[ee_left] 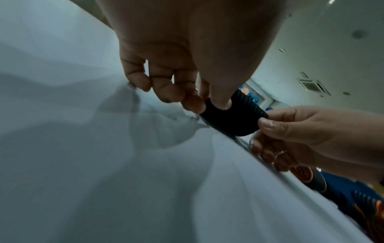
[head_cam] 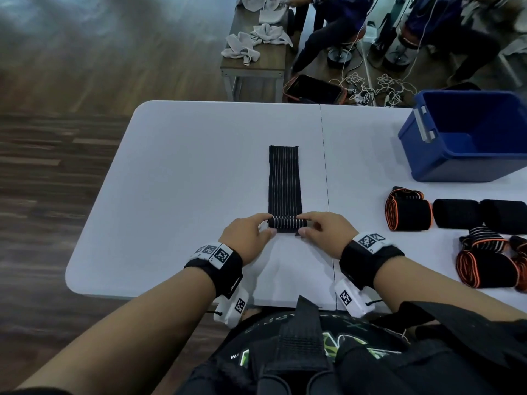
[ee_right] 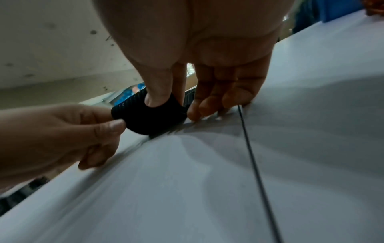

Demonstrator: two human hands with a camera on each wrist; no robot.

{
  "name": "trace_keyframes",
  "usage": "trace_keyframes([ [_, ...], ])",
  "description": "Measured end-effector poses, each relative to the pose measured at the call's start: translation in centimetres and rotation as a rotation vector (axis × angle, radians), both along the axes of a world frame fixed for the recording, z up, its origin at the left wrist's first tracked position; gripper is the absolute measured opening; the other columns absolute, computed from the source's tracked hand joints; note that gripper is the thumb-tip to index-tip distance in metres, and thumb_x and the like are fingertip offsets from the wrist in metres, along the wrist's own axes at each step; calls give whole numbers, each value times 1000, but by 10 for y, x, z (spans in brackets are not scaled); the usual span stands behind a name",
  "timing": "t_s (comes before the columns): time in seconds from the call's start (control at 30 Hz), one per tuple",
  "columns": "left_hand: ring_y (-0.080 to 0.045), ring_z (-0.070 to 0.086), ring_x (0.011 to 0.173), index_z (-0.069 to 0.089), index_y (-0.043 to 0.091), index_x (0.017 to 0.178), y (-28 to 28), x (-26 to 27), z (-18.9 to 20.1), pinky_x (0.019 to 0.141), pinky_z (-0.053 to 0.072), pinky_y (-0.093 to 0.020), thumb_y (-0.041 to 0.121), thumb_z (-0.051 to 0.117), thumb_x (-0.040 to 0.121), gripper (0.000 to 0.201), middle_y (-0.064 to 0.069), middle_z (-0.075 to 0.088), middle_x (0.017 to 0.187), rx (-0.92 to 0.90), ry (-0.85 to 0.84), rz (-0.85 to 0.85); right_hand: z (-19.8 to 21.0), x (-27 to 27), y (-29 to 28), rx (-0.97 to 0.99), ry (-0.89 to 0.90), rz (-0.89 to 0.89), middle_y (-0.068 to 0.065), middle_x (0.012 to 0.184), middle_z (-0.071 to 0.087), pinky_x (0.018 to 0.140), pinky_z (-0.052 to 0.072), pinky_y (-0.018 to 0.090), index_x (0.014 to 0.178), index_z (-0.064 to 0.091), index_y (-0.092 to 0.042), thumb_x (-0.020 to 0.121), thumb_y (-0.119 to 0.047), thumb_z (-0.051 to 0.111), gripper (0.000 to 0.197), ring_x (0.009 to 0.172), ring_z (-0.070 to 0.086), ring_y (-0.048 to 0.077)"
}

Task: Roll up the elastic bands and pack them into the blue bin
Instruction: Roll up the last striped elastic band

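Both thumbs and forefingers pinch a small started roll at the near end of a black striped elastic band: left hand on its left end, right hand on its right. Most of the band lies flat on the white table. Other bands wait, some apparently rolled; the blue bin looks empty.
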State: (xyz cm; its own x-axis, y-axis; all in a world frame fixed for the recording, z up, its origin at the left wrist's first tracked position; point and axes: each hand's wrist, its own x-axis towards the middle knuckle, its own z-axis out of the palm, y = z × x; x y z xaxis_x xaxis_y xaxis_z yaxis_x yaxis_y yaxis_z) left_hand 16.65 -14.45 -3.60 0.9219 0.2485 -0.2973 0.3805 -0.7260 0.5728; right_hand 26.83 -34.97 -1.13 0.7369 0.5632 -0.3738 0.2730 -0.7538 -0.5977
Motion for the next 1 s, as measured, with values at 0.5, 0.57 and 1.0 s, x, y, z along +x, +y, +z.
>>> trace_keyframes([
  [0.5, -24, 65, 81, 68, 14, 81, -10, 6, 3, 81, 54, -39, 44, 45, 102, 43, -1, 68, 78, -24, 114, 104, -8, 8, 11, -94, 46, -122, 4, 60, 51, 56, 36, 30, 62, 52, -12, 97, -43, 55, 47, 57, 48, 20],
  [0.57, -27, 65, 79, 67, 12, 81, -12, 5, 5, 78, 52, -38, 44, 44, 102, 45, -3, 67, 76, 14, 153, 94, -9, 5, 12, -144, 33, -107, 7, 60, 47, 55, 35, 31, 62, 49, -11, 98, -46, 53, 50, 57, 46, 22],
  [1.0, -25, 62, 104, 57, 30, 125, -11, 4, 7, 94, 35, -42, 42, 48, 101, 28, 3, 63, 117, 434, -64, -128, -9, -12, 14, -93, -162, -12, 2, 103, 64, 82, 47, 33, 134, 46, -18, 96, -34, 58, 43, 97, 60, 23],
])
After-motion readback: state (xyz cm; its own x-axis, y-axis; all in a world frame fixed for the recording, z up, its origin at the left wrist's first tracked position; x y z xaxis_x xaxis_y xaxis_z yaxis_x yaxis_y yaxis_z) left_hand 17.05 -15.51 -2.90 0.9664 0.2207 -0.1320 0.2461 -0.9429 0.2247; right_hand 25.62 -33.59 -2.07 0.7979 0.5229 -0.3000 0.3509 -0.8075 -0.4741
